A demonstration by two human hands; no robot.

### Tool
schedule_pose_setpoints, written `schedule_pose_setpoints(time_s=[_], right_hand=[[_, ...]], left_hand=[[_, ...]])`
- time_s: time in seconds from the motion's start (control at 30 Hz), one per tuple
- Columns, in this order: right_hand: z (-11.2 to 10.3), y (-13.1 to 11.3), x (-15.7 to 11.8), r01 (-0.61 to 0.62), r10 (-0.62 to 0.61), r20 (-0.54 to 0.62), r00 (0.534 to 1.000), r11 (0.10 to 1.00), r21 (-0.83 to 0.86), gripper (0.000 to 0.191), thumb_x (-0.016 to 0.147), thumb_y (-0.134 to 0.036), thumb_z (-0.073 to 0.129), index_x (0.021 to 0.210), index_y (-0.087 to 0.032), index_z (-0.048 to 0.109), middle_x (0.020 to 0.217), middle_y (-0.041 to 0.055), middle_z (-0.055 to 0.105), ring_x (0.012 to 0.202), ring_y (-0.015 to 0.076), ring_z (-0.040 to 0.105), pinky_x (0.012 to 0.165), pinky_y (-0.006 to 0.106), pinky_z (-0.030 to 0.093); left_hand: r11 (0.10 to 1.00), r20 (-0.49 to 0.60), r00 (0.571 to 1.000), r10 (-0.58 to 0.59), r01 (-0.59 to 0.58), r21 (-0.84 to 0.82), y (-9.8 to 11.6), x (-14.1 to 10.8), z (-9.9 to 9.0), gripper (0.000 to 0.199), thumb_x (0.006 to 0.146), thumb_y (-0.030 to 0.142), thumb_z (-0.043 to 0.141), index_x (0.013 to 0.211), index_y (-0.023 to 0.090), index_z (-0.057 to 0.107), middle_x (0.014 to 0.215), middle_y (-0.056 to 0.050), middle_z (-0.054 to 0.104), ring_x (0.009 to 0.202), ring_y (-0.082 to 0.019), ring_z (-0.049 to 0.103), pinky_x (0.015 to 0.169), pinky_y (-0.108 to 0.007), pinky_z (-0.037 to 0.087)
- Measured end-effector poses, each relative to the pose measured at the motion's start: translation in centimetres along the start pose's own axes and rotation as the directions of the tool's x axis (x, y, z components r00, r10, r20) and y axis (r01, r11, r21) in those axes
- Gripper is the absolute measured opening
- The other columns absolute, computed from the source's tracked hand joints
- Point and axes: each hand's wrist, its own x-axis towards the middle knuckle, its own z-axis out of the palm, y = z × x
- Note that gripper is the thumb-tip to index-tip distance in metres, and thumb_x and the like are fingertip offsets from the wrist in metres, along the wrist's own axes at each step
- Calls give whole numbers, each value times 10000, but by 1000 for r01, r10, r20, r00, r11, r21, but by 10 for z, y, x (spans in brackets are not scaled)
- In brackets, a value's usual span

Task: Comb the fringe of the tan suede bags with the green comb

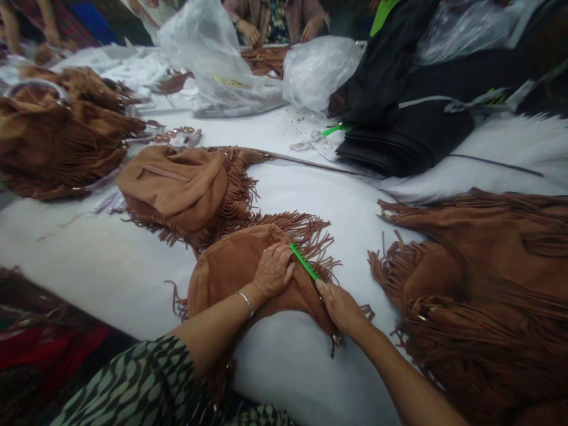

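A brown suede fringed bag (226, 266) lies on the white-covered table in front of me. Resting on its upper face is my left hand (274, 271), fingers laid out over the suede, with a bracelet at the wrist. My right hand (339, 305) grips the near end of a bright green comb (304, 262). The comb lies across the bag's edge, its teeth toward the fringe (317, 236), and its far end is close to my left fingertips. A metal clasp (338, 340) shows at the bag's lower right corner.
A second fringed bag (173, 183) lies just beyond. Brown bags are piled at the left (57, 136) and right (497, 284). Folded black material (399, 136) and clear plastic bags (322, 71) stand farther back. Across the table, a person's hands (248, 32) are near brown strips.
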Motion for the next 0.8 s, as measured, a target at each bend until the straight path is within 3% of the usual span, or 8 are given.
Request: schedule_pose_setpoints(time_s=[0.17, 0.33, 0.57, 0.67, 0.8], right_hand=[[-33, -3, 44, -189, 177, -86, 980, 968, -162, 623, 939, -548, 155, 1081, -98, 562, 962, 230, 666, 947, 302, 643, 794, 413, 454], [-64, 12, 91, -279, 251, -146, 957, 934, -222, 653, 925, -580, 163, 1089, -97, 570, 1019, 239, 650, 1007, 329, 620, 835, 454, 444], [-141, 43, 131, -363, 307, -248, 919, 905, -222, 791, 929, -508, -26, 1107, -28, 578, 1112, 312, 590, 1081, 358, 569, 850, 465, 427], [-133, 22, 118, -238, 187, -221, 957, 942, -237, 747, 937, -487, -29, 1039, -100, 602, 1065, 249, 626, 1040, 312, 585, 847, 421, 429], [-74, -22, 91, -2, -4, -27, 1000, 973, -232, 530, 944, -538, 226, 975, -174, 611, 925, 130, 687, 898, 226, 645, 769, 307, 447]], left_hand=[[1000, -49, 999, 19, -20, -12, -1, 2, 4, 293, 868, 273, 487, 1131, 150, 528, 1199, -101, 566, 1165, -255, 445, 1010, -429, 368], [999, -64, 998, 27, -28, -25, -4, 3, 7, 311, 852, 261, 506, 1145, 158, 511, 1218, -92, 552, 1175, -256, 434, 1018, -435, 366], [1000, -34, 999, 1, -1, -26, -4, 6, 8, 332, 836, 254, 522, 1152, 156, 501, 1206, -85, 554, 1170, -262, 427, 1023, -441, 369], [1000, -39, 999, 5, -6, -24, -3, 6, 8, 336, 839, 256, 517, 1158, 154, 495, 1208, -91, 551, 1177, -263, 427, 1017, -442, 379], [1000, -41, 999, 2, -3, -6, -2, 7, 7, 329, 834, 254, 515, 1149, 161, 498, 1185, -93, 560, 1156, -267, 446, 994, -451, 399]])
